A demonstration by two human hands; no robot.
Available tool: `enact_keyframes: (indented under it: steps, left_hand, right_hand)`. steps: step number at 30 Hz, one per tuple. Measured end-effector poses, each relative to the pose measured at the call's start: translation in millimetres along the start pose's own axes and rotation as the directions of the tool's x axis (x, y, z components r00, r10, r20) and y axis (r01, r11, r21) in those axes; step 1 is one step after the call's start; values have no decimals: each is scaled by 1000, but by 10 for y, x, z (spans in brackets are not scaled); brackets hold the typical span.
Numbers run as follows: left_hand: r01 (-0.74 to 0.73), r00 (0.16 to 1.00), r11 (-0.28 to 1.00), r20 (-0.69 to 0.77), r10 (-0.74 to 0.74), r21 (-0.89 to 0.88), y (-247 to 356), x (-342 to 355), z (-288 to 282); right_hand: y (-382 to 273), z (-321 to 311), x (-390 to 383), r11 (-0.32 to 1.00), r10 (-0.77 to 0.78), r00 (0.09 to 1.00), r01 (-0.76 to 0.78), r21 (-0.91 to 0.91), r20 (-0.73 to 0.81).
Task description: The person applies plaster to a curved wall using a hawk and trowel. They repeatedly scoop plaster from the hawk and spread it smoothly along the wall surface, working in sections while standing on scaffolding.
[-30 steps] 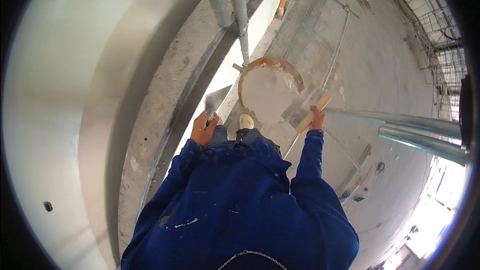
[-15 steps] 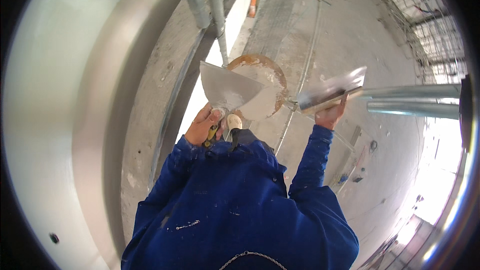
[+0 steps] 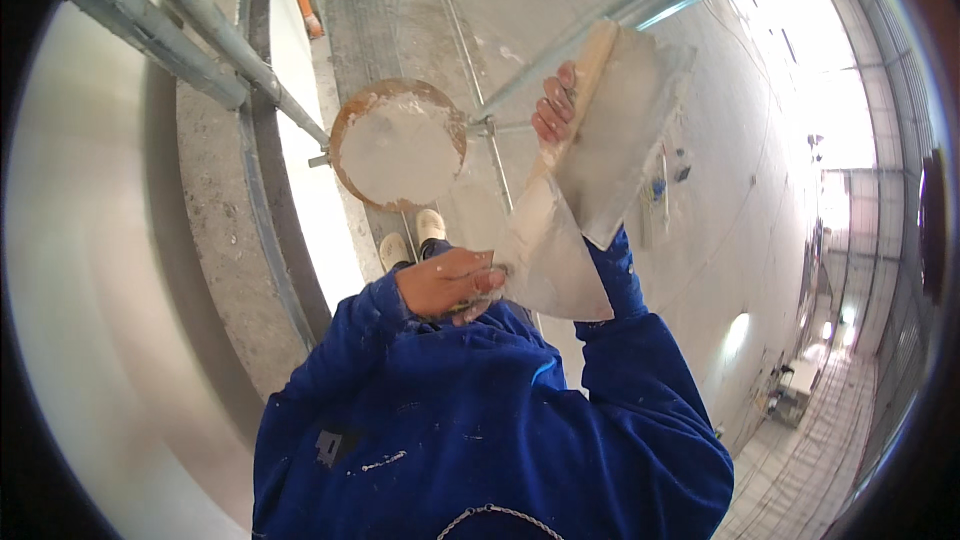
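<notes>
— Gripping what in the left hand point(image 3: 452, 285)?
— Holding a scraper point(image 3: 555, 260), seen overlapping the trowel point(image 3: 625, 120).
— And in the right hand point(image 3: 556, 108)?
— Clasping the trowel by its wooden handle point(image 3: 596, 60), right of the tub point(image 3: 350, 112) of pale paste point(image 3: 400, 152).

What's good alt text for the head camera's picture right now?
A blue-jacketed person holds a wide scraper in the left hand, its blade overlapping, in this view, a rectangular trowel in the right hand. A round, brown-rimmed tub of pale paste sits ahead of the pale shoes, near metal poles.
</notes>
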State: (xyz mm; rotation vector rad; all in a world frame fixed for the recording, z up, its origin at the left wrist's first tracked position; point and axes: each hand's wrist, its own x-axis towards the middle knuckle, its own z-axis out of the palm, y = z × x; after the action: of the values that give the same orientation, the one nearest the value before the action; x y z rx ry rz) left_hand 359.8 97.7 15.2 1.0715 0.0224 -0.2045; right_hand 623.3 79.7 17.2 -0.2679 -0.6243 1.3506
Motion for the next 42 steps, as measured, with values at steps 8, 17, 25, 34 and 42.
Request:
enact_keyframes:
  steps: [8,17,25,34,42]
  left_hand:
    - [-309,950,778,135,283,546,-58,383,422]
    - [-142,951,745,299,-81,652,97,907,1243]
    - [-140,967,595,239,-90,792,-277,1149,1940]
    - [-125,960,714,266,-89,689,-617,1141,2587]
    - [-246,951,790,299,83,562,-791,1096,2802]
  right_hand:
    - [-328,526,-655,999,-10,993,14,-37,116]
    - [-943,1084,-1907,984,-165,986,163,-77,-26]
    - [-892,1219,-2724,975,-222,971,224,10,-95]
    - [-704,1281,-3385,951,-286,937,251,-183,-201]
    - [-565,1225,-3659,928,-315,908,235,-289,-275]
